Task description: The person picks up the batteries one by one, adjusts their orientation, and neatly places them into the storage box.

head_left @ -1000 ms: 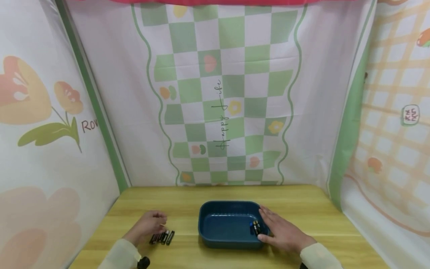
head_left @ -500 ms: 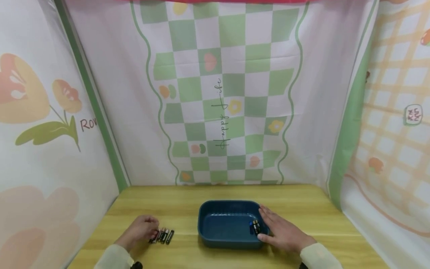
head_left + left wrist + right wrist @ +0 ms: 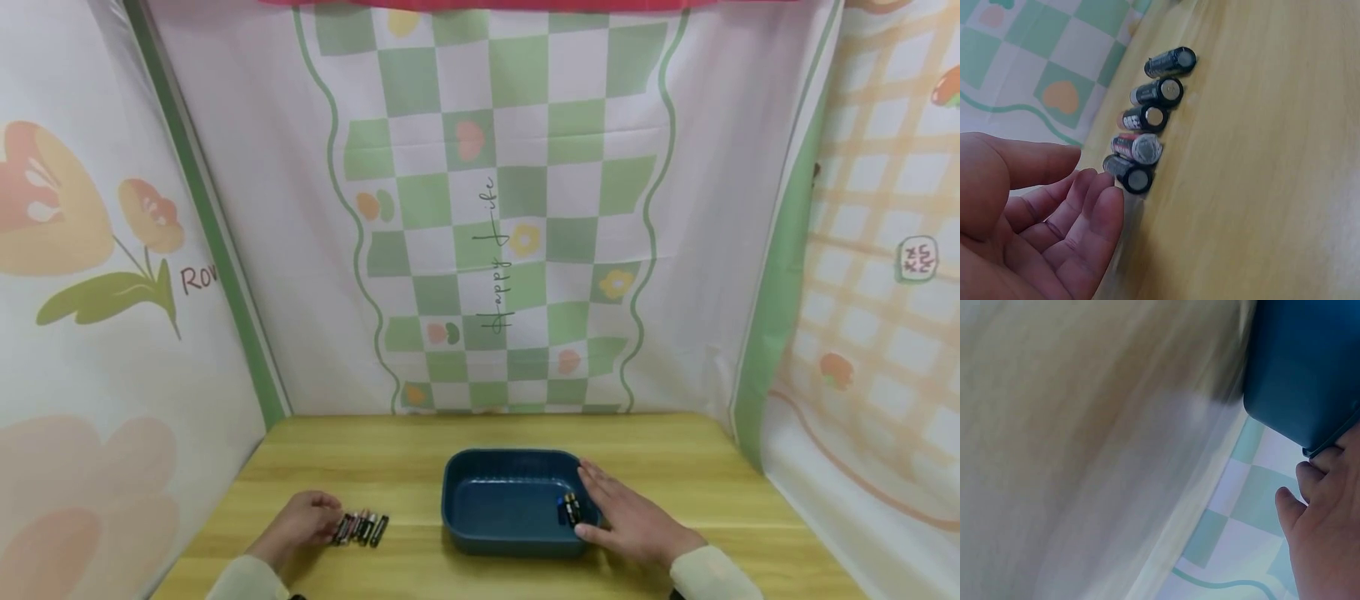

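Observation:
Several dark batteries (image 3: 1157, 94) lie side by side in a row on the table, one with a reddish label. My left hand (image 3: 303, 521) is at the left end of this row, its fingertips close to the nearest battery (image 3: 1129, 175). Its fingers are loosely bent, with a gap between thumb and fingers and nothing in them. A dark blue rectangular box (image 3: 495, 543) stands right of the row. On its right rim rests my right hand (image 3: 637, 517), fingers extended along the edge and thumb over the front corner. Beside that hand, inside the box, lie black-and-gold batteries (image 3: 572, 508) and a blue one (image 3: 561, 510).
The wood-grain table (image 3: 420, 433) reaches back to a hanging cloth (image 3: 517, 250) with green checks. Printed fabric panels also close off the left side (image 3: 97, 375) and the right side (image 3: 870, 333).
My left hand has moved left and toward me, from above the battery row to its left end, uncovering more batteries. The right hand stays on the box.

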A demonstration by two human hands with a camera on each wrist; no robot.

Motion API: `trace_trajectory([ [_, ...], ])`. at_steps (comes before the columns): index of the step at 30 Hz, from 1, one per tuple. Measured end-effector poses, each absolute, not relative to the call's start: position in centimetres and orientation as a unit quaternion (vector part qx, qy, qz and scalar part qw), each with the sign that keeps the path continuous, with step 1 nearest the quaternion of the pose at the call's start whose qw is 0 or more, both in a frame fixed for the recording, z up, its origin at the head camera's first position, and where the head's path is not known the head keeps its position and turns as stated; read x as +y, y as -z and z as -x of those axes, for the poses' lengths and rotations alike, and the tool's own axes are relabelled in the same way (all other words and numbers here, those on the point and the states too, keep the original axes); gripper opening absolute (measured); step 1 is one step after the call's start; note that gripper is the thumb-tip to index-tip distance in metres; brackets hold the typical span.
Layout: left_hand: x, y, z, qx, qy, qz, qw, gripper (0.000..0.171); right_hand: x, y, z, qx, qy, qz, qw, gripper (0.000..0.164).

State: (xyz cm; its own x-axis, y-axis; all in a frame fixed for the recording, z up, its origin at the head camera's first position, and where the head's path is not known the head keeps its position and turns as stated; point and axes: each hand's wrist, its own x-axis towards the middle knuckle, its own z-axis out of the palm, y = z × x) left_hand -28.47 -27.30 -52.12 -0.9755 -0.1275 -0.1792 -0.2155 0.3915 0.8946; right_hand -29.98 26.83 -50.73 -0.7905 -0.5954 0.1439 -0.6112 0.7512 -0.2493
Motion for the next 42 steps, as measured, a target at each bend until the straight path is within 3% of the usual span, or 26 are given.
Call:
trace_trajectory([
  [11, -27.6, 51.5, 28.4, 0.850, -0.509, 0.119, 0.063, 0.031, 27.0, 51.2, 30.1, -0.935, -0.139, -0.323, 0.039, 0.079],
  [21, -27.0, 51.0, 28.5, 0.881, -0.453, 0.107, 0.088, 0.024, 27.0, 51.2, 30.1, -0.935, -0.141, -0.323, 0.041, 0.079],
  [29, -26.4, 50.6, 28.0, 0.917, -0.389, 0.057, 0.067, 0.015, 26.9, 51.1, 30.0, -0.935, -0.147, -0.321, 0.036, 0.079],
  [42, -26.0, 50.0, 27.8, 0.918, -0.380, 0.070, 0.090, 0.011, 26.9, 51.1, 30.0, -0.933, -0.153, -0.323, 0.040, 0.079],
])
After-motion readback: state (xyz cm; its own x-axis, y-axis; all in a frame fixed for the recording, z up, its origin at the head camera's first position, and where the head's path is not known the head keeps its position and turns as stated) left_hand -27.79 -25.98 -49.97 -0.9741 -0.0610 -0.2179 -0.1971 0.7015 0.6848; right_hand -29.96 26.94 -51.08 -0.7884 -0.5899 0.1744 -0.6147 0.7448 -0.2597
